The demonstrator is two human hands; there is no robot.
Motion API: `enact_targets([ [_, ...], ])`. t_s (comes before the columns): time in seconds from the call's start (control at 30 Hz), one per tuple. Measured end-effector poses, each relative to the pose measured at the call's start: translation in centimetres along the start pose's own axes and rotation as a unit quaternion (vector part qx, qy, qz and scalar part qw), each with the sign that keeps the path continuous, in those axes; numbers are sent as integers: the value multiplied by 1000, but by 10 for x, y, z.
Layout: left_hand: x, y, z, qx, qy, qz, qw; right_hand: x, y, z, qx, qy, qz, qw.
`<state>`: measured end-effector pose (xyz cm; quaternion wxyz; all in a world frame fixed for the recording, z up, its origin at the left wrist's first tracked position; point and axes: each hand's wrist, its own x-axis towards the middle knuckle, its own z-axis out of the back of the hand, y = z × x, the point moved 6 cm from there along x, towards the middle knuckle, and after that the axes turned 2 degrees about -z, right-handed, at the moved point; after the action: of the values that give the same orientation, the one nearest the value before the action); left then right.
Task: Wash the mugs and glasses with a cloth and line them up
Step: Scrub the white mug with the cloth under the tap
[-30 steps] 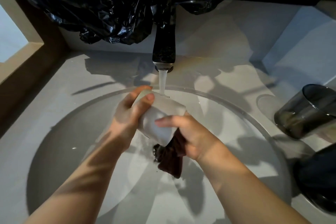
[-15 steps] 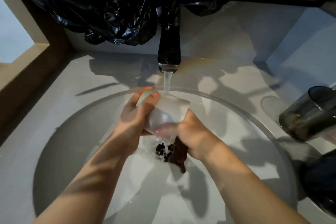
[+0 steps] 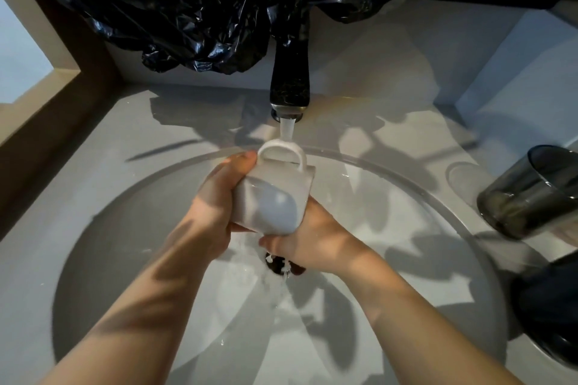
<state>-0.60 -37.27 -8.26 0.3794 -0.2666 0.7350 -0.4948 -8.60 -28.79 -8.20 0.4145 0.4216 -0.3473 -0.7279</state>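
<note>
While water runs from the tap, the contents read from left to right as follows. Item one: pale grey desk, its left edge meeting a brown wall panel, carrying a round, shallow white sink basin at its centre. Item two: left hand, over the middle of the basin, fingers closed around the left side of a white ceramic mug, thumb tip pressed beside the handle. Item three: the mug itself, held on its side above the drain, handle uppermost and directly beneath the stream, mouth facing the camera. Item four: black tap spout, mounted at the far edge of the desk, beneath crumpled black plastic sheeting. Item five: right hand, touching the mug's lower right side, fingers curled shut beneath it; a scrap of dark cloth shows just below that hand, though whether the fingers grip it cannot be told. Item six: smoky grey drinking glass, at the right edge of the desk, appearing tilted. Item seven: dark rounded vessel, near right corner, partly cut off, kind unclear.
</note>
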Motion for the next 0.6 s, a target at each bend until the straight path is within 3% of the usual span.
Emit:
enact_targets([
  [0.1,1,-7,0,18,-9,-61,998,1,4,2,216,35,4,976],
  [0.17,0,-7,0,36,-6,-68,997,1,6,6,407,53,1,912],
  [0.23,1,-4,-1,39,1,-32,999,-1,6,7,458,66,-5,887],
  [0.3,0,2,1,13,1,22,1000,-6,7,6,338,76,3,938],
  [0.37,-1,11,4,-31,-9,86,996,-13,9,-3,63,104,4,993],
  [0.43,-4,18,7,-68,-25,147,986,-11,5,-5,-161,75,0,984],
  [0.6,-8,28,-1,-180,-31,224,957,0,23,13,-245,-132,175,945],
])
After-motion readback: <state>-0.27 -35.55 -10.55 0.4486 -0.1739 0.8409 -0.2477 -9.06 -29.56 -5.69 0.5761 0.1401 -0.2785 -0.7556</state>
